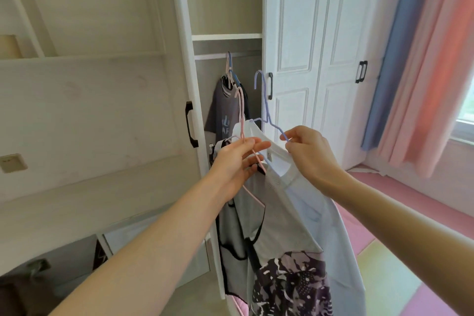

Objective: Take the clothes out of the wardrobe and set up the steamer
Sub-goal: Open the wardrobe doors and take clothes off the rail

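Observation:
I stand at the open wardrobe (pixel 227 37). My left hand (pixel 237 161) grips a pink hanger (pixel 241 110) that carries a grey garment with black trim (pixel 238 233). My right hand (pixel 311 155) pinches the shoulder of a blue hanger (pixel 266 108) bearing a white T-shirt with a dark print (pixel 307 226). Both hangers are off the rail, their hooks free in front of the opening. A dark grey T-shirt (pixel 221 113) still hangs on the rail (pixel 218 55) inside. No steamer is in view.
The open wardrobe door (pixel 102 110) with a black handle stands on my left. Shut white doors (pixel 320 59) are on the right, then blue and pink curtains (pixel 423 64) by a window. Pink and green foam mats (pixel 389 277) cover the floor.

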### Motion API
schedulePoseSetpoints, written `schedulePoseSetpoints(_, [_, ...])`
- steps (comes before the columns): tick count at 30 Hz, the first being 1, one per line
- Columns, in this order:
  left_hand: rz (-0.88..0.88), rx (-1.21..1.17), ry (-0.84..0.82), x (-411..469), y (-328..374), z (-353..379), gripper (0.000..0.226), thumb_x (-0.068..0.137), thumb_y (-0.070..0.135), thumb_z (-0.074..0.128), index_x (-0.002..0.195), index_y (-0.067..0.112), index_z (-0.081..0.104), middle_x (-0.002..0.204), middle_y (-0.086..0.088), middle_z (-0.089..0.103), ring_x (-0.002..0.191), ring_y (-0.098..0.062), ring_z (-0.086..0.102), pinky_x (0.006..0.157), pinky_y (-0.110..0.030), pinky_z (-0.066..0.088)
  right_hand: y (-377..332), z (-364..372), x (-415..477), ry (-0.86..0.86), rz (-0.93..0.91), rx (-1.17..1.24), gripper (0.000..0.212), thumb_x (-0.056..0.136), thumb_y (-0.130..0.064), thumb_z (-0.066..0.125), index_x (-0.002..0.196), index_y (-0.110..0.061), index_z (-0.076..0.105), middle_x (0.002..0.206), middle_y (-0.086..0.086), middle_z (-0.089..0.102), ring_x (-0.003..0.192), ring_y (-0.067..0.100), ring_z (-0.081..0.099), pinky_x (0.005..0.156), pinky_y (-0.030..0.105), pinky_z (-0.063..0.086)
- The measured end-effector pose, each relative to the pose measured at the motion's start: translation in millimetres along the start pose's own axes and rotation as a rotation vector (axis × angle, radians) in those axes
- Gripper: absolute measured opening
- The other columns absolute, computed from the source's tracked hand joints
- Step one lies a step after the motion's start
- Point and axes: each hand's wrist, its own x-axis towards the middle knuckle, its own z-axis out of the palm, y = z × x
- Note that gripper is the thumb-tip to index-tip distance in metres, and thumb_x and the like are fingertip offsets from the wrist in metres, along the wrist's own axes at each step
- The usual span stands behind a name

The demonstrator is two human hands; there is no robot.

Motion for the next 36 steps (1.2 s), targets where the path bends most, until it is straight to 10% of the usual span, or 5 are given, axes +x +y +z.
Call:
schedulePoseSetpoints(23, [0.257, -0.203, 0.428, -189, -2, 74, 0.012, 0.097, 0.008, 0.051, 0.101, 0.002, 0.061, 0.100, -0.010, 0.074, 0.084, -0.022, 0.073, 0.060, -0.025, 0.057, -16, -88, -133, -0.327, -0.367, 0.133, 0.021, 0.094, -0.009, 0.046, 0.099, -0.020, 0.063, 0.078, -0.003, 0.061, 0.068, 0.011, 0.053, 0.052, 0.016, 0.038])
schedulePoseSetpoints(36, [0.296, -0.498, 0.592, -267, 22, 38, 0.024, 0.100, 0.005, 0.041, 0.114, -0.010, 0.055, 0.121, -0.025, 0.062, 0.106, -0.033, 0.063, 0.095, -0.038, 0.050, -58, -36, -183, -0.550, -0.522, 0.242, 0.025, 0.090, -0.005, 0.045, 0.101, -0.019, 0.064, 0.080, 0.000, 0.065, 0.079, 0.016, 0.059, 0.069, 0.028, 0.048])
